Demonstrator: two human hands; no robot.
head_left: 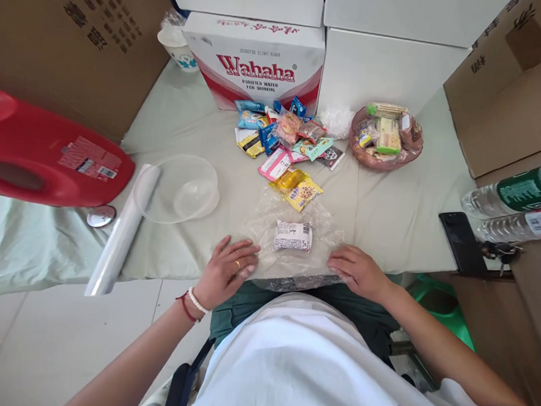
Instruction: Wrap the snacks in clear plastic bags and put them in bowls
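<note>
A sheet of clear plastic wrap (269, 263) lies crumpled on the cloth-covered table, its near edge hanging over the front. On its middle rests a small white snack packet (293, 236) with dark print and a barcode, touched by neither hand. At the wrap's left edge, my left hand (229, 269) has its thumb and index fingertip close together on the film, other fingers slightly apart. My right hand (355, 271) is closed at the right edge, fingers together on the film, thumb mostly hidden. Beyond the packet lies a pile of wrapped snacks (286, 135).
At left are a roll of plastic film (123, 234), a clear plastic bowl (156, 212) and a red jug (52, 152). A pink bowl (382, 164) of snacks stands at the back right. Plastic bottles (527, 194) and a black phone (462, 243) lie right. Boxes (264, 63) line the back.
</note>
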